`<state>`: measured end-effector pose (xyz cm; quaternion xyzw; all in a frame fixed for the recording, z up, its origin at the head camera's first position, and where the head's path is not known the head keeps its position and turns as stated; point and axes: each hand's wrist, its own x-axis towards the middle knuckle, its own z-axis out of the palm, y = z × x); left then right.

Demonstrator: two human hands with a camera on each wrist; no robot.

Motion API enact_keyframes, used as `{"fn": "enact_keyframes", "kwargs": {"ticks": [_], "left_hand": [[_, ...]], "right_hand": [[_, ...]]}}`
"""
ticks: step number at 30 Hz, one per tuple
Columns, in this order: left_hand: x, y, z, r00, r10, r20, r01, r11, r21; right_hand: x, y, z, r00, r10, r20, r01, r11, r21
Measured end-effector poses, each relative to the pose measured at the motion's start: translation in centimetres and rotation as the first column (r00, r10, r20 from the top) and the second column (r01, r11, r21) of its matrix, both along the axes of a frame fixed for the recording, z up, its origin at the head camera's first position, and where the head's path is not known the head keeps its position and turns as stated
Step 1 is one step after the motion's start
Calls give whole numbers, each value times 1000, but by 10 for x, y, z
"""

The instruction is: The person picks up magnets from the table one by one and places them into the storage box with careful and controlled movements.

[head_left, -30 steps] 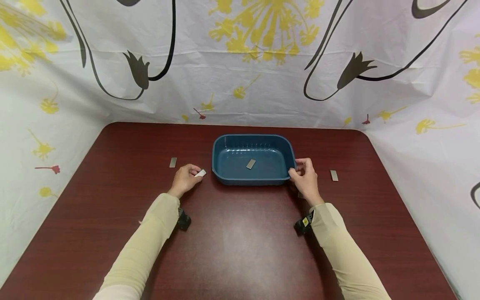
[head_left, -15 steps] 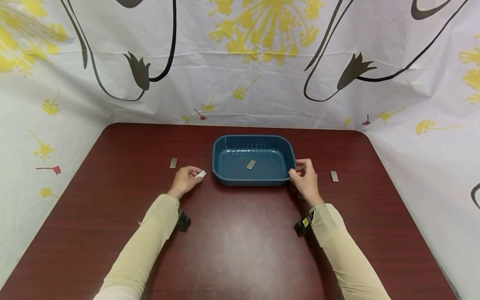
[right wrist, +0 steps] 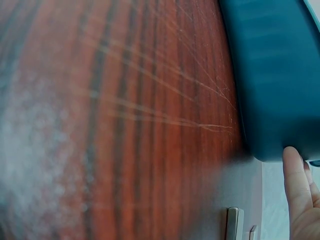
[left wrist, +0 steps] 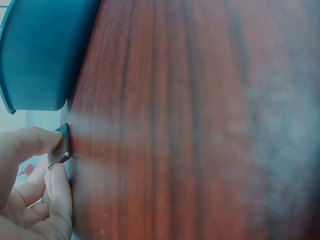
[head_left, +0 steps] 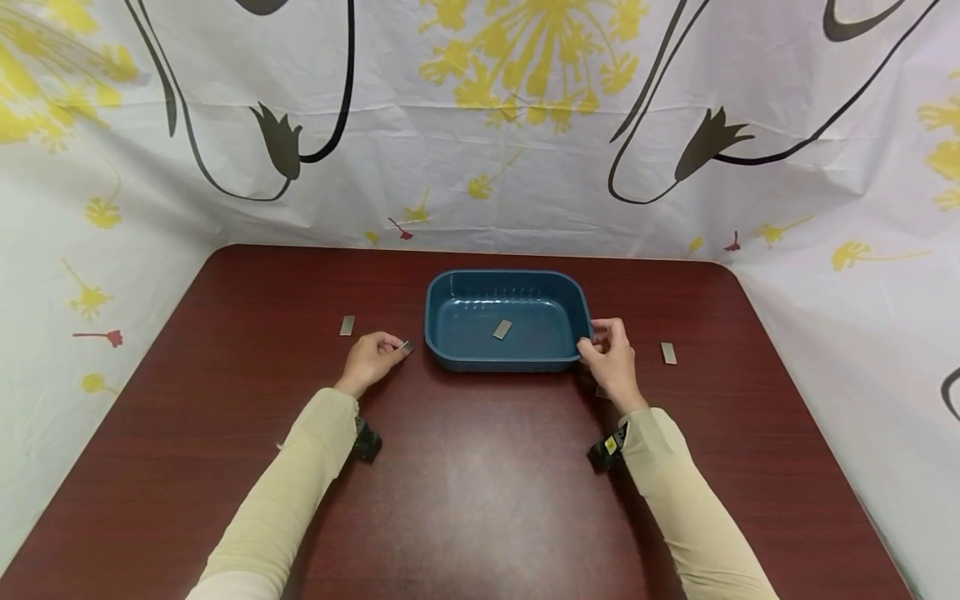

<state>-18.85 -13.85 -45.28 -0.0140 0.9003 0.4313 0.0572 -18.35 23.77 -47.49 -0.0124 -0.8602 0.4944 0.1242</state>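
Note:
My left hand (head_left: 370, 360) pinches a small flat rectangular metal piece (head_left: 405, 347) between thumb and fingers, left of the blue tray (head_left: 495, 365). In the left wrist view, that metal piece (left wrist: 63, 145) stands tilted with its long edge close to the tabletop. My right hand (head_left: 611, 362) grips the tray at its right front corner, thumb at the front and fingers along the side. Inside the tray lies another metal piece (head_left: 502, 329). A fingertip presses the tray's wall (right wrist: 280, 90) in the right wrist view.
One metal piece (head_left: 347, 325) lies beyond my left hand, another metal piece (head_left: 668, 353) to the right of my right hand. A further piece (head_left: 602, 392) is partly hidden under the right wrist. A patterned cloth (head_left: 495, 183) hangs behind the brown table (head_left: 480, 500).
The metal piece in my left hand has turned from showing a bright flat face to a darker, narrower side. Both hands and the tray stay in place.

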Motion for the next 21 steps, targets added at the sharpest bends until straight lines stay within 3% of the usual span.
{"fn": "enact_keyframes", "kwargs": {"ticks": [7,11,16,17,21], "left_hand": [[1,-1,0,1000,11,2,-11,1000,8],[1,-1,0,1000,20,13,-20,1000,12],[0,-1,0,1000,17,20,-17,1000,-5],[0,-1,0,1000,19,23,-19,1000,-4],[1,0,0,1000,19,23,-19,1000,-3]], "right_hand": [[-10,7,-21,999,-14,-46,16,999,35],[-7,6,-16,999,6,-41,-7,1000,-7],[-7,6,-17,999,5,-38,-5,1000,1],[-11,8,-22,999,-20,-43,22,999,43],[-8,5,-15,1000,-6,-18,6,1000,25]]}}
